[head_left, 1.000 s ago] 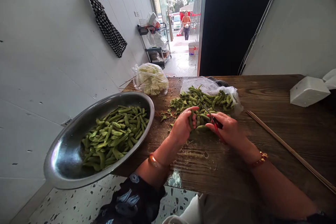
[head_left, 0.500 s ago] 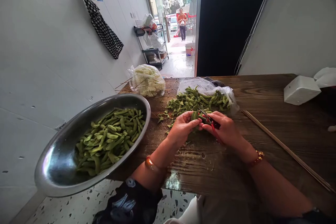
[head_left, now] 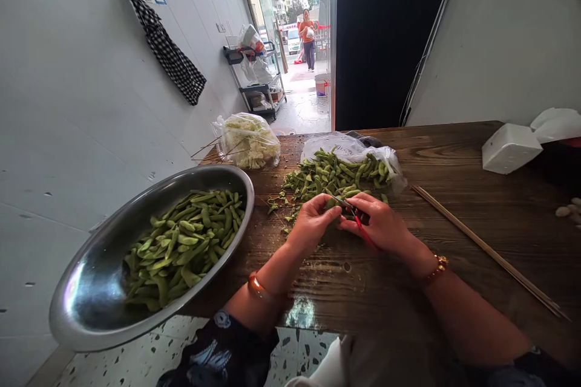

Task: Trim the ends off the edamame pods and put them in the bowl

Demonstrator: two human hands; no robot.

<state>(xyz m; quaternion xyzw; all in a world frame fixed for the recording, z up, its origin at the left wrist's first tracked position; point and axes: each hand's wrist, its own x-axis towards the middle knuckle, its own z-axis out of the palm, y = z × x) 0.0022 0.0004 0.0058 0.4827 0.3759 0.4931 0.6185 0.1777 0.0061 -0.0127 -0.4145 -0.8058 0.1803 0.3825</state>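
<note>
At the bottom of the frame, a dark patterned sleeve (head_left: 213,347) lies above the speckled floor (head_left: 122,354). A large metal bowl (head_left: 104,272), tilted in the view, fills the lower left, with a mound of trimmed-looking bean pods (head_left: 186,242) inside it. Near the centre, over the wooden table (head_left: 385,302), the left hand (head_left: 313,221) pinches a green pod (head_left: 332,203) between thumb and fingers, closed firmly enough to hide most of it. Just beside it, the right hand (head_left: 381,224) is curled around red-handled scissors (head_left: 362,233), their blades pointing up and left to the pod; whether they touch it I cannot tell. To the right, thin wooden sticks (head_left: 485,248) lie slantwise. Just past the hands is a loose heap of pods (head_left: 340,172), partly on a clear plastic bag (head_left: 331,145); left of it sits a bag of pale florets (head_left: 249,142). Farther, at upper centre, stand a loaded trolley (head_left: 256,87), a bucket (head_left: 322,86) and, outdoors, a person in orange (head_left: 307,36).
</note>
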